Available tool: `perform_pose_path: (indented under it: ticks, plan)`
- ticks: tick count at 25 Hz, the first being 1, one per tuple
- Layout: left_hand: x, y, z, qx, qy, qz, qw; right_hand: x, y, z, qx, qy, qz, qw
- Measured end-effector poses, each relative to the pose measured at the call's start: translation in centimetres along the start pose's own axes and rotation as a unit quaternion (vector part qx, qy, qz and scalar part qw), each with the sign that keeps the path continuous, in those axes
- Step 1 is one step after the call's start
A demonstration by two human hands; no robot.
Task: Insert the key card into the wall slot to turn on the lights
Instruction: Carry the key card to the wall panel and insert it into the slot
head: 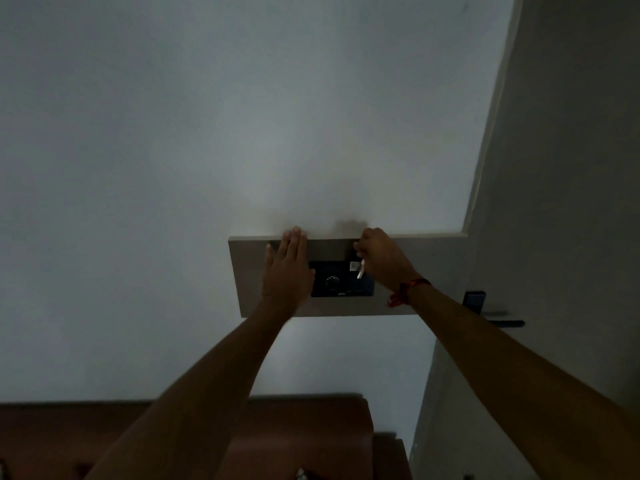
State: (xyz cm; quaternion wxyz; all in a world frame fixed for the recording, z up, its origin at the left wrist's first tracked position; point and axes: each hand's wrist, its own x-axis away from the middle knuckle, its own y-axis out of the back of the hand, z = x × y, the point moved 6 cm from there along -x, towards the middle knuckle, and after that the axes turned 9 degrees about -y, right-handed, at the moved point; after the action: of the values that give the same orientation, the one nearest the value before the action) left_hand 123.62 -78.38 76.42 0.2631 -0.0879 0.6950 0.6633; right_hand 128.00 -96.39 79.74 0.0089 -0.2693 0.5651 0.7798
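Note:
The room is dim. A grey panel point(332, 306) on the white wall carries a black switch plate point(341, 284) with a round dial. My right hand point(379, 256) is closed at the plate's upper right corner, pinching a dark key card point(350, 251) that is mostly hidden by the fingers; a small white tag point(360, 270) dangles below the hand. The card slot itself is hidden behind my right hand. My left hand point(285, 268) lies flat against the panel, fingers together and straight, just left of the plate.
A door point(554, 168) fills the right side, with a dark electronic lock and lever handle point(485, 310). Brown wooden furniture point(311, 438) stands below the panel against the wall. A red thread is tied around my right wrist point(407, 289).

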Motion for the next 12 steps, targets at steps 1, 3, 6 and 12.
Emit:
perform_pose_path:
  ticks: [1,3,6,12]
  plan:
    - [0.0,-0.2,0.0,-0.001,-0.003,-0.002,1.0,0.1,-0.1,-0.1,-0.005,0.002,-0.01,1.0]
    - [0.1,-0.3,0.0,-0.001,-0.001,-0.001,1.0,0.3,-0.3,-0.1,0.001,0.012,-0.015,1.0]
    - [0.1,-0.5,0.1,-0.001,0.009,-0.011,1.0,0.6,-0.2,0.3,-0.002,0.03,-0.022,0.999]
    - [0.3,0.0,0.2,-0.034,0.007,0.02,0.999,2.1,-0.7,0.9,0.032,0.015,-0.006,0.999]
